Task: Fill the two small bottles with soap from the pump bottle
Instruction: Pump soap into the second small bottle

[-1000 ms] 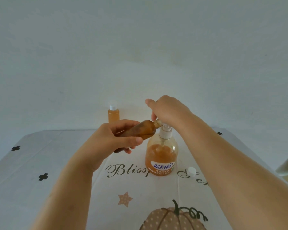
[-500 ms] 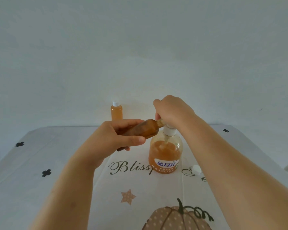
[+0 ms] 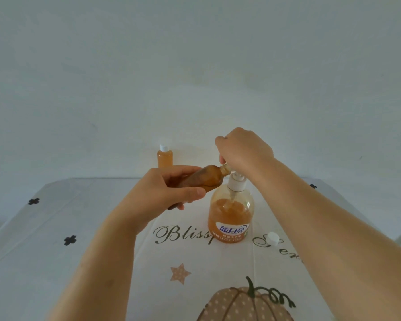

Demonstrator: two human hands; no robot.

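Note:
A clear pump bottle [image 3: 229,216], roughly half full of orange soap, stands mid-table. My right hand [image 3: 243,151] sits curled over its white pump head, which is mostly hidden beneath the fingers. My left hand [image 3: 169,188] grips a small uncapped bottle [image 3: 206,178] holding orange-brown soap, tilted almost flat, its open neck up against the pump spout under my right hand. A second small bottle [image 3: 164,157], full of orange soap and wearing a white cap, stands upright at the table's far edge. A loose white cap [image 3: 273,237] lies to the right of the pump bottle.
A white tablecloth [image 3: 56,228] with black clover marks, script lettering, a star and a pumpkin print covers the table. A plain pale wall [image 3: 195,66] rises right behind the far edge.
The pump head sat lower half a second ago and is higher again now. Both hands keep their hold; the view has shifted a little.

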